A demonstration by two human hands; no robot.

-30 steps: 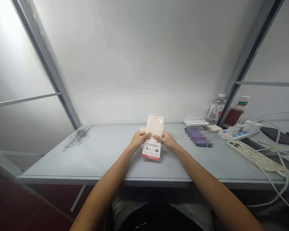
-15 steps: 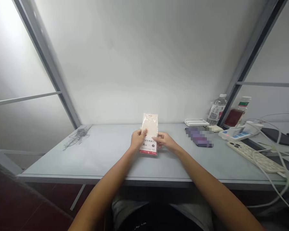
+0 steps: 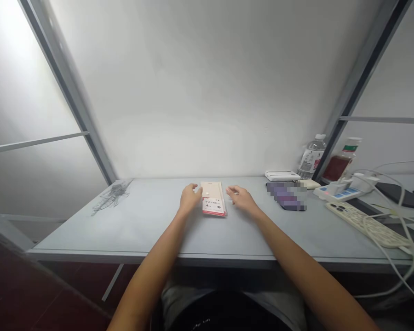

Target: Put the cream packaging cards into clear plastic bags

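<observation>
A flat beige packet (image 3: pixel 213 202) with dark print and a red lower strip lies on the grey table (image 3: pixel 152 220), about in the middle. My left hand (image 3: pixel 189 198) rests just left of the packet with its fingers loosely apart and nothing in them. Just right of the packet, my right hand (image 3: pixel 240 198) hovers with its fingers spread, and it holds nothing. Neither hand grips the packet.
To the right lie a dark phone (image 3: pixel 285 195), a white flat box (image 3: pixel 281 175), two bottles (image 3: pixel 311 156), a power strip (image 3: pixel 338 188), a cream keyboard (image 3: pixel 364 224) and white cables (image 3: pixel 393 239). A crumpled clear wrapper (image 3: pixel 110 195) sits at the far left. A wall stands behind.
The packet, held upright in both hands a second ago, has been lowered flat onto the table. Both hands have let go and moved slightly apart to its sides.
</observation>
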